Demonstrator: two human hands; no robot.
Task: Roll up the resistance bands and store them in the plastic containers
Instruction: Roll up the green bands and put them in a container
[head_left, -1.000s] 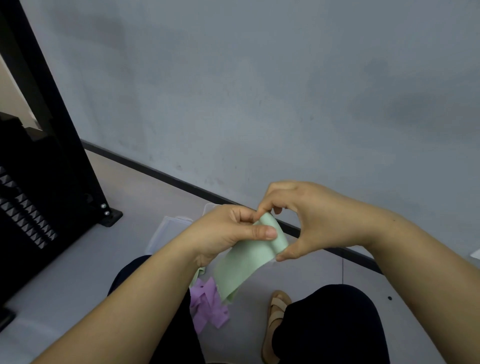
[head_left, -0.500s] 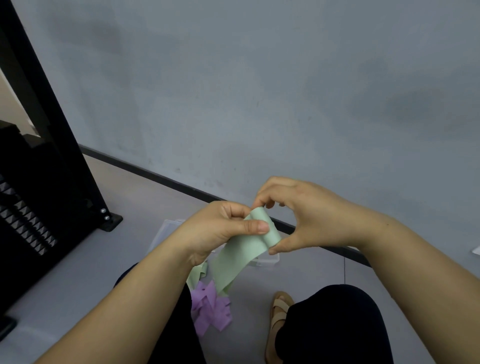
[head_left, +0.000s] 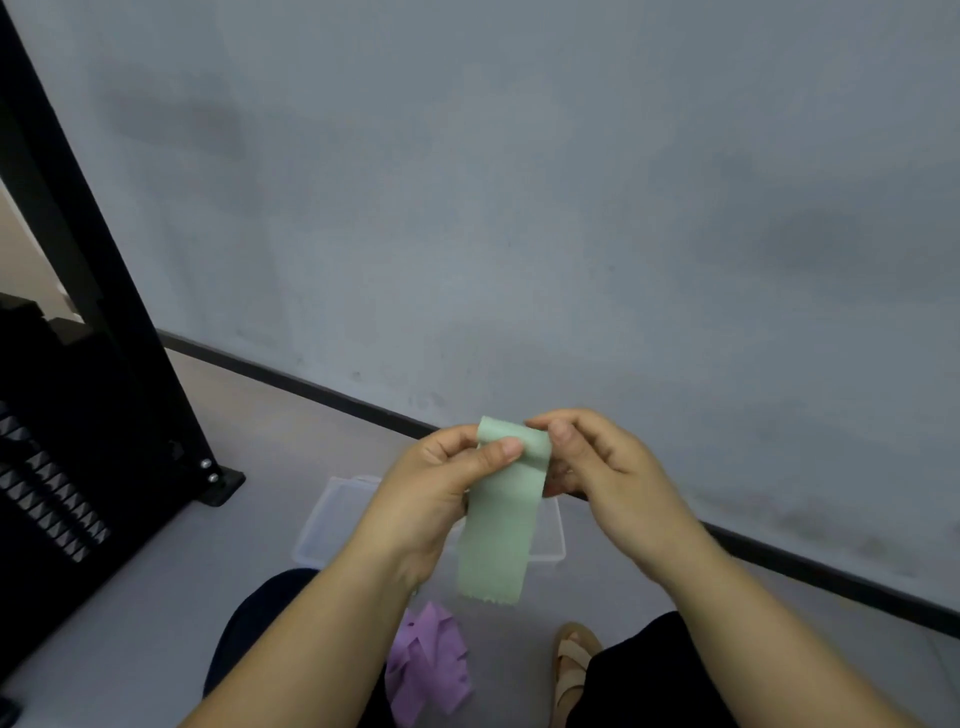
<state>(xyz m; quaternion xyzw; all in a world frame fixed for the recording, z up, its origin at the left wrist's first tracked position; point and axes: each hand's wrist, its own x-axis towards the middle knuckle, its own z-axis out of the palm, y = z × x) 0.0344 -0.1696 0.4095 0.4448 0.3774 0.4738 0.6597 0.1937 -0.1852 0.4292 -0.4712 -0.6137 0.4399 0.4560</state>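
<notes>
Head view: the turned-over top of the green band (head_left: 501, 519) could spring open if either thumb eases, since the stretchy strip hangs loose below. The left hand (head_left: 434, 496) and right hand (head_left: 608, 467) both pinch that top end between them, in the air above the clear container (head_left: 332, 519) on the floor. A purple band (head_left: 431, 660) lies nearer.
</notes>
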